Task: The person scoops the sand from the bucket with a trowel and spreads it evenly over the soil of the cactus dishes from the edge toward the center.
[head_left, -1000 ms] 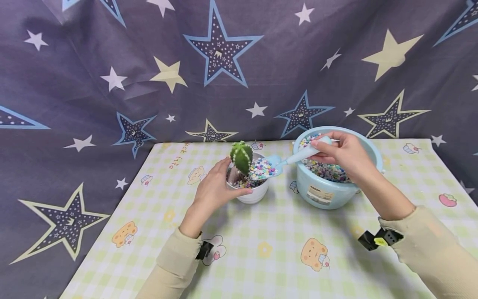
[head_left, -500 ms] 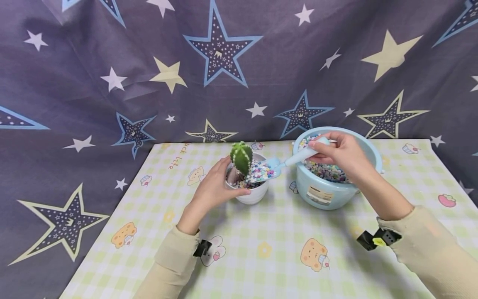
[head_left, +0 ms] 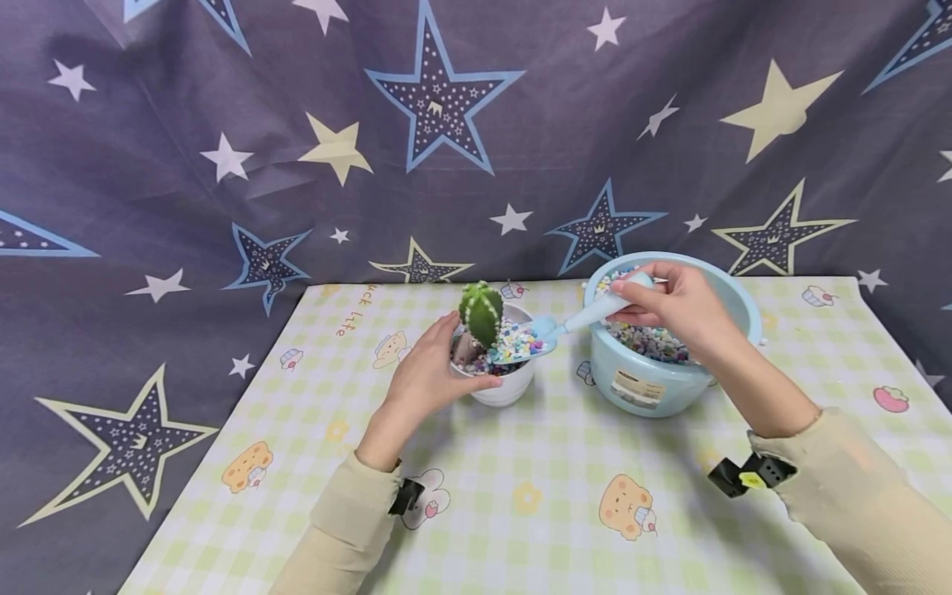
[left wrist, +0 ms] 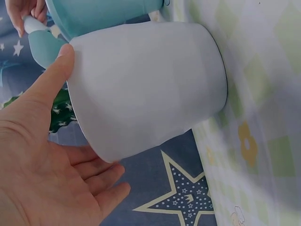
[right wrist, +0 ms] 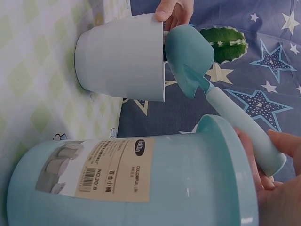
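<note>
A white flower pot [head_left: 507, 392] holds a ribbed green cactus [head_left: 482, 314] and colourful pebbles. My left hand [head_left: 426, 372] grips the pot's rim from the left, thumb [left wrist: 66, 59] on the near side and fingers curled round beyond it. Between thumb and fingers, my right hand [head_left: 687, 306] holds the handle of a light blue hand trowel [head_left: 598, 311]. The trowel's blade [right wrist: 190, 54], loaded with pastel pebbles [head_left: 518, 340], tilts down over the pot's right rim beside the cactus. Its underside faces the right wrist view.
To the right of the pot stands a light blue bucket [head_left: 610, 372] with a paper label, partly filled with the same pebbles, under my right hand. A green-and-white checked cloth [head_left: 550, 496] covers the table. Behind hangs a dark star-patterned curtain [head_left: 476, 207].
The trowel blade has dipped and moved slightly left into the pot's mouth, and the pebbles on it have shifted toward its tip. The left hand stays on the pot.
</note>
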A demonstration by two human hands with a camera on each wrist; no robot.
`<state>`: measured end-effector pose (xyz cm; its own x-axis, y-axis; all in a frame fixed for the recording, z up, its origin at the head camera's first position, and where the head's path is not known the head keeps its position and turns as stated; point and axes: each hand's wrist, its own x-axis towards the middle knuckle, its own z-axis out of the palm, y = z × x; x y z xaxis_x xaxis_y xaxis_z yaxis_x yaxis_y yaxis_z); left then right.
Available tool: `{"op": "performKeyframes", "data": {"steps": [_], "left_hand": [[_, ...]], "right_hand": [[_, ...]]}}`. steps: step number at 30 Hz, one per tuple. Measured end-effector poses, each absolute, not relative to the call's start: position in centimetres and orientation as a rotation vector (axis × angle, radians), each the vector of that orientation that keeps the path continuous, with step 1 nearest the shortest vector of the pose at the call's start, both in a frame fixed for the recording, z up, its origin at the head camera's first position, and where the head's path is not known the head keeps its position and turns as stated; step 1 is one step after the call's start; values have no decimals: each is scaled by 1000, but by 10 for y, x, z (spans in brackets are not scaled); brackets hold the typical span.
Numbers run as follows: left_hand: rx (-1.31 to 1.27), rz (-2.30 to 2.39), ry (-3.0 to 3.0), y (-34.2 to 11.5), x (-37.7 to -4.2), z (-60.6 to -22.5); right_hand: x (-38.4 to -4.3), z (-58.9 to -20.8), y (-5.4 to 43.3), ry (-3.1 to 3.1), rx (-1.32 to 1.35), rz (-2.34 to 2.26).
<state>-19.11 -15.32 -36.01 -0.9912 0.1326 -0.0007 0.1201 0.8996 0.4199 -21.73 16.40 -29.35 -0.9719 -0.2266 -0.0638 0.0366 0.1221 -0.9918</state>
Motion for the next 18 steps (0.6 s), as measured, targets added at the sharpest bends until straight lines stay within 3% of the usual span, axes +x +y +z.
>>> {"op": "performKeyframes", "data": {"steps": [18], "left_hand": [[301, 838, 2927, -170, -198, -364]], "right_hand": [[-217, -293, 162, 2226, -244, -1914]]}}
